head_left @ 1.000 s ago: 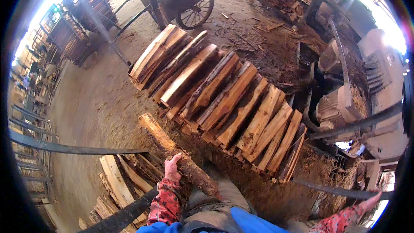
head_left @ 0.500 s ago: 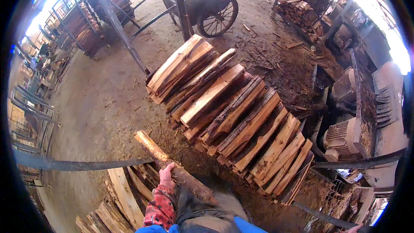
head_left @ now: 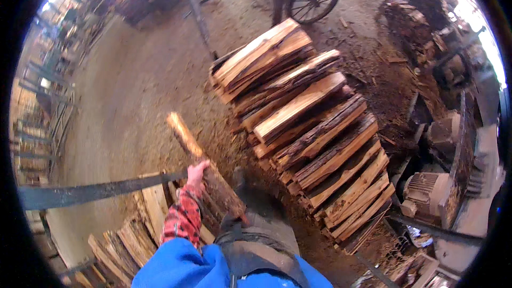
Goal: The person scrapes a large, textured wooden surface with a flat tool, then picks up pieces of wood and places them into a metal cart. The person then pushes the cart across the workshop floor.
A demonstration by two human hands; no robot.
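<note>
Near the lower middle of the view, just in front of the wearer's body, the left hand (head_left: 197, 174) grips a log (head_left: 217, 182). The fingers are closed, curled over the log from its left side, with little gap to be seen between palm and bark (the fingertips themselves are too small to make out). The right hand is out of view, so how its fingers stand cannot be told.

The log lies slantwise through the grip. One part runs up and to the left beyond the fingers, ending in a bright, yellowish tip above the ground (head_left: 122, 85). The other part runs down and to the right, ending in front of the dark trousers (head_left: 266, 234); whether it touches them is unclear. A red patterned sleeve (head_left: 181, 217) covers the forearm, and blue cloth (head_left: 178, 264) fills the lower edge.

To the right of the log, and apart from it, a long stack (head_left: 322, 146) of split wood runs slantwise from upper middle to lower right, its pieces side by side. At lower left, near the sleeve, is a second pile (head_left: 120, 253) of split wood, with a dark bar (head_left: 101, 191) reaching in from the left above it. Farther off are a spoked wheel (head_left: 313, 0) at the top and a ribbed motor (head_left: 426, 194) at the right
</note>
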